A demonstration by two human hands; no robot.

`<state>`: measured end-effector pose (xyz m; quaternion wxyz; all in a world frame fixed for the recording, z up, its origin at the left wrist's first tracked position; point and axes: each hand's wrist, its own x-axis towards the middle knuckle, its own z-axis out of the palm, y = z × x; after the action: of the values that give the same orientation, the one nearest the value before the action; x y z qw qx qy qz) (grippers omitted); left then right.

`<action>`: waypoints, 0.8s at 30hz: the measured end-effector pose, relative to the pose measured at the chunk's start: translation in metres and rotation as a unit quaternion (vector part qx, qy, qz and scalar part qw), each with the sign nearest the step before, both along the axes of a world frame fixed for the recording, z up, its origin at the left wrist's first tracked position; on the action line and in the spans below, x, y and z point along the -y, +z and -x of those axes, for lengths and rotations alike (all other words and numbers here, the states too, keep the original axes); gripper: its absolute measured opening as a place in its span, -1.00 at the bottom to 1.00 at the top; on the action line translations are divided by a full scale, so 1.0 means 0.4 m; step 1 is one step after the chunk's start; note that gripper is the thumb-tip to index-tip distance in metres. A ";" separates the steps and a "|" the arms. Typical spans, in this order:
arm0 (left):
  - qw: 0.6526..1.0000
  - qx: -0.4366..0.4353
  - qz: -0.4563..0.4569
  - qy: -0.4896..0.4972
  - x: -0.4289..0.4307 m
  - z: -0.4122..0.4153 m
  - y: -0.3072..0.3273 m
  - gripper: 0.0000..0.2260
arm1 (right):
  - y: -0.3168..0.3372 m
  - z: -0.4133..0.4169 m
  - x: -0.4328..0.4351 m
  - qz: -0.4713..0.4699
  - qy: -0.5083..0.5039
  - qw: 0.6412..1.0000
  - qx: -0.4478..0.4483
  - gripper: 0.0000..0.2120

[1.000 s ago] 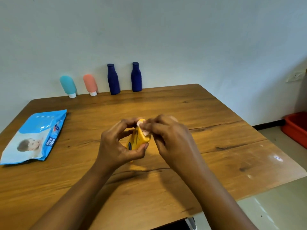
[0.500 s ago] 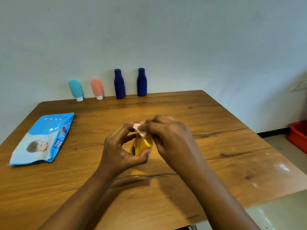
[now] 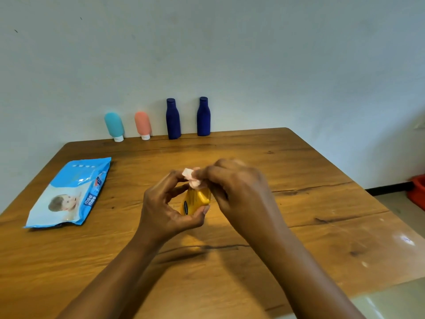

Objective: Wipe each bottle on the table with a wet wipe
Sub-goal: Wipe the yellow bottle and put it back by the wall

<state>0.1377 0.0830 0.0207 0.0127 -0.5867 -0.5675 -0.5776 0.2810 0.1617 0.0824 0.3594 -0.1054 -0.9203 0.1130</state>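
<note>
My left hand [image 3: 167, 208] grips a small yellow bottle [image 3: 195, 200] above the middle of the wooden table [image 3: 310, 171]. My right hand [image 3: 236, 187] pinches a folded white wet wipe [image 3: 192, 180] against the bottle's top end. Much of the bottle is hidden by my fingers. Against the back wall stand a teal tube [image 3: 114, 126], a coral tube [image 3: 143, 125] and two dark blue bottles [image 3: 173, 118] [image 3: 203, 116], all upright.
A blue and white wet wipe pack [image 3: 69, 192] lies flat on the table's left side. A red tub [image 3: 418, 189] sits on the floor at the far right, past the table's right edge.
The view has tilted up slightly. My right hand has shifted the wipe a little along the bottle's top, and the left hand has turned the bottle slightly.
</note>
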 end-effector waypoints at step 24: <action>1.000 0.009 -0.005 -0.002 0.021 0.019 -0.012 -0.47 | 0.050 -0.017 -0.021 0.143 0.022 0.989 -0.011 -0.77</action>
<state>0.1301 0.0745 0.0159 0.0093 -0.5825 -0.5632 -0.5860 0.2878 0.1702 0.1023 0.3481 -0.1345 -0.8928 0.2523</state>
